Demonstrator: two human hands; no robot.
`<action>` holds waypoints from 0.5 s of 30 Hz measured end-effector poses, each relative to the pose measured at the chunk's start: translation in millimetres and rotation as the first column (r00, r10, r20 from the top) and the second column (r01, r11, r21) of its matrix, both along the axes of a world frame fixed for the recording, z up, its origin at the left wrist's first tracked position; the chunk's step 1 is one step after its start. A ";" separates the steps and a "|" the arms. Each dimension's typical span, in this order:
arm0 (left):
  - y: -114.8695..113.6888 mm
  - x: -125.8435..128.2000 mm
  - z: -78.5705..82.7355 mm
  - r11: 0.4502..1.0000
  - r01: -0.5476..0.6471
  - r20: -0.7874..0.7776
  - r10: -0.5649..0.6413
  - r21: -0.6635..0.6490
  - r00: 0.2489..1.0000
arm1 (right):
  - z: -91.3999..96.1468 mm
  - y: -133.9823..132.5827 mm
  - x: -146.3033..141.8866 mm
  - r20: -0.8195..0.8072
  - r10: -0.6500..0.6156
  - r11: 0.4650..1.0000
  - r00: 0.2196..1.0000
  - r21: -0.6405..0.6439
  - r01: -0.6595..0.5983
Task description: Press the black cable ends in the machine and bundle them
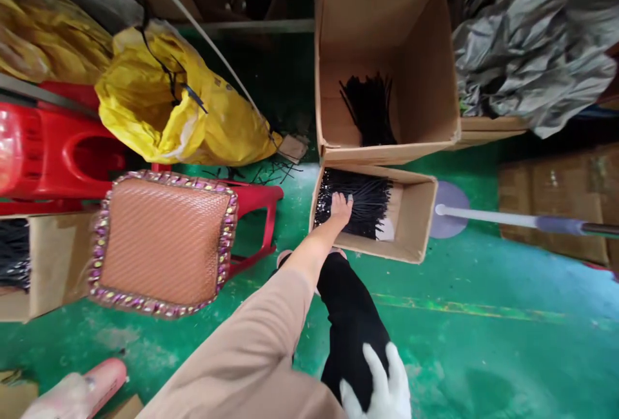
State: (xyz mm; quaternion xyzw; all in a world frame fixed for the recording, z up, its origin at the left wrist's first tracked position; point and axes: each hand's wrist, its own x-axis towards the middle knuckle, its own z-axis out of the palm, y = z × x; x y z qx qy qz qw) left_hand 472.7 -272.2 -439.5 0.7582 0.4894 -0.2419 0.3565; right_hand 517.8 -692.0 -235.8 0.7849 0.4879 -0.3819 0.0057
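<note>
A: Quick, which step was it?
B: Handling the loose stock, I judged. Left hand (342,206) lay on the black strands (370,196) in the small carton (416,216), just right of centre frame. Taking or laying down, couldn't tell.
A: Grip?
B: Left: couldn't tell, the finger undersides were hidden against the strands. Right hand (384,390), white-gloved, bottom of frame, had its fingers spread and held nothing; it was over the black trouser leg (353,322), contact unclear.
A: More strands anywhere?
B: Yes, a second bundle (370,109) leaned in the large carton (384,19), upper right of centre, directly above the small one in frame.
A: And what did the next move call for?
B: My call: if lifting, fingers closed round a clump, ends kept together; if releasing, a flat hand drawn clear without dragging strands askew.
</note>
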 end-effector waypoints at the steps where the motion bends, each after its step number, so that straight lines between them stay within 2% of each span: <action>1: -8.4 -5.0 9.3 1.000 -0.017 0.018 0.018 -0.019 1.000 | 8.8 12.4 -3.5 0.002 -0.009 0.999 1.000 0.040 0.009; 4: -47.3 -26.4 57.1 0.991 -0.041 0.115 0.056 -0.126 0.992 | 35.4 52.9 -14.0 -0.024 0.031 0.999 0.999 0.026 -0.031; 7: -95.1 -61.9 124.4 0.967 -0.092 0.189 0.139 -0.238 0.972 | 52.8 79.8 -20.1 -0.073 0.093 0.994 0.993 -0.056 -0.097; 11: -150.0 -130.2 218.9 0.909 -0.252 0.188 0.326 -0.331 0.927 | 63.8 93.8 -17.2 -0.106 0.170 0.972 0.980 -0.145 -0.184; 13: -172.1 -170.7 263.1 0.865 -0.370 0.151 0.438 -0.339 0.886 | 71.3 100.0 -10.0 -0.069 0.223 0.940 0.972 -0.249 -0.233; 15: -194.4 -211.2 304.8 0.803 -0.504 0.084 0.553 -0.317 0.829 | 80.8 110.1 0.0 -0.016 0.320 0.863 0.947 -0.409 -0.298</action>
